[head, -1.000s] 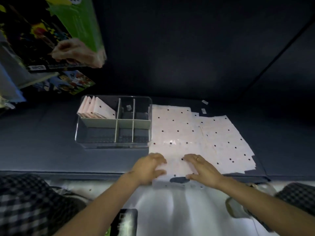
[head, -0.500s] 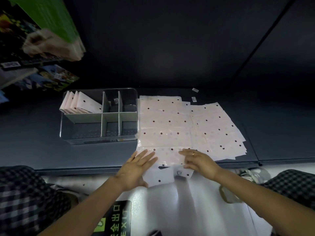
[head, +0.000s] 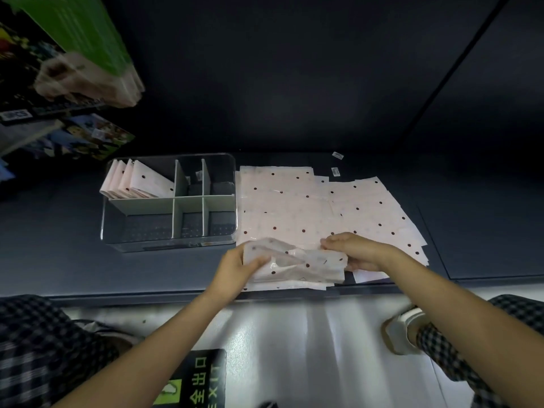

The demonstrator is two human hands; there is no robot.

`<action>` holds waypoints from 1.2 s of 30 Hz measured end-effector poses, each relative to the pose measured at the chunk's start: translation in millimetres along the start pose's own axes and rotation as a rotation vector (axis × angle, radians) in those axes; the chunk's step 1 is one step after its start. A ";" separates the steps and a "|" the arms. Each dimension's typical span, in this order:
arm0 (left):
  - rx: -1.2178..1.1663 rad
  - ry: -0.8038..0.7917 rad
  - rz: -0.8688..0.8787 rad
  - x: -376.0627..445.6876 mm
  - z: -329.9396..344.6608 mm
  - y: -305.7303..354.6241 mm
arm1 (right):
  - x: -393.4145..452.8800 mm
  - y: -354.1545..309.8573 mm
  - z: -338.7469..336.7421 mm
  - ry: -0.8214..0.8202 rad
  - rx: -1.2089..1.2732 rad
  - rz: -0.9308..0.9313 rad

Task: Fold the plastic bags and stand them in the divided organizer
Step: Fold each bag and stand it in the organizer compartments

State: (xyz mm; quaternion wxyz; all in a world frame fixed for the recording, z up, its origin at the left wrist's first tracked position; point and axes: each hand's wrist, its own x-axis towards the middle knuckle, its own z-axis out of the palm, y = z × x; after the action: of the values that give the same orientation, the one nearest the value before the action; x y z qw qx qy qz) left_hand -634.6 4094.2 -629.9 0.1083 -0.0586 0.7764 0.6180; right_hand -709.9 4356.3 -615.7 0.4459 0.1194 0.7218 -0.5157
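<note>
While four folded pink dotted bags (head: 138,181) stood at ten o'clock in the clear divided organizer (head: 169,201), the left hand (head: 238,267) and the right hand (head: 357,250) gripped one pink dotted plastic bag (head: 297,265).

Dim corner, dark surfaces.
Dark wall (head: 294,69) at 12 o'clock; dark platform (head: 53,231) below it; glossy pale floor (head: 294,334) at 6 o'clock.

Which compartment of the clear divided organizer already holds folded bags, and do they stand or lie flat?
The far-left compartment: several folded bags stand on edge, leaning, in the organizer. Other compartments look empty.
</note>
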 end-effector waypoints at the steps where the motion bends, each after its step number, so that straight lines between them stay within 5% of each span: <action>1: -0.028 0.036 -0.030 4.3 0.5 1.5 | 0.9 -1.5 -1.6 0.053 0.030 -0.003; 8: -0.041 0.207 -0.159 43.3 12.9 3.7 | 13.0 -3.8 -15.5 0.108 0.153 -0.099; 13: 0.001 0.201 -0.202 55.1 23.8 3.5 | 28.4 -3.0 -12.8 0.352 0.111 -0.161; 17: 0.451 0.230 0.105 32.2 29.7 -3.6 | 47.4 0.5 -7.7 0.590 -0.152 -0.241; 20: 0.792 0.023 0.409 13.9 28.8 -18.1 | 58.6 1.2 -5.4 0.647 -0.273 -0.234; 23: 1.059 -0.224 0.445 0.5 26.2 -35.3 | 66.1 3.9 -6.0 0.679 -0.309 -0.224; 26: 1.293 -0.265 0.462 -7.3 21.5 -43.3 | 70.9 3.8 -7.6 0.717 -0.316 -0.195; 33: 1.387 -0.366 0.487 -8.6 16.4 -66.1 | 74.9 1.8 -8.8 0.741 -0.278 -0.163; 36: 1.418 -0.374 0.493 -9.6 17.2 -65.8 | 62.8 0.5 2.3 0.888 -0.162 -0.234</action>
State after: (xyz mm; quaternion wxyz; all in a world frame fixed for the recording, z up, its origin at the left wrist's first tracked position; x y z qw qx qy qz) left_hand -608.9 4095.5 -693.6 0.1085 0.3045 0.9461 -0.0208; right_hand -744.5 4336.5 -664.3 0.0408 0.2111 0.8894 -0.4033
